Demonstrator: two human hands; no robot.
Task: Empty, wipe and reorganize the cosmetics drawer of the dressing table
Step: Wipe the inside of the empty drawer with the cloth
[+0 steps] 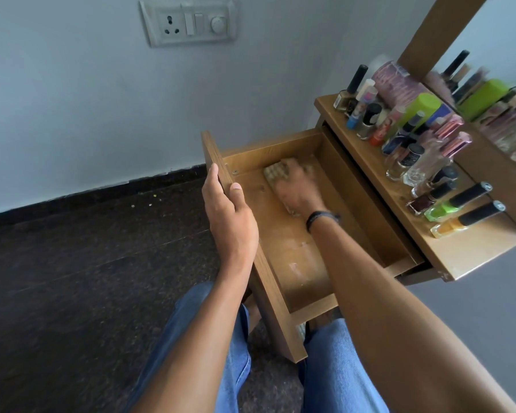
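Gripped the front panel of the pulled-out brown wooden drawer point(274, 146) with the left hand point(230, 213), thumb hooked over the top edge, fingers down the outer face. Pressed the right hand point(298, 189), black band at the wrist, onto a beige checked cloth point(273, 174) on the drawer floor at its far end, close to the front panel. Too blurred to tell whether those fingers curled round the cloth or lay flat. Found small bottles of nail polish and perfume point(370, 120) crowded on the brown wooden dressing table top point(459, 251) just beside the drawer.
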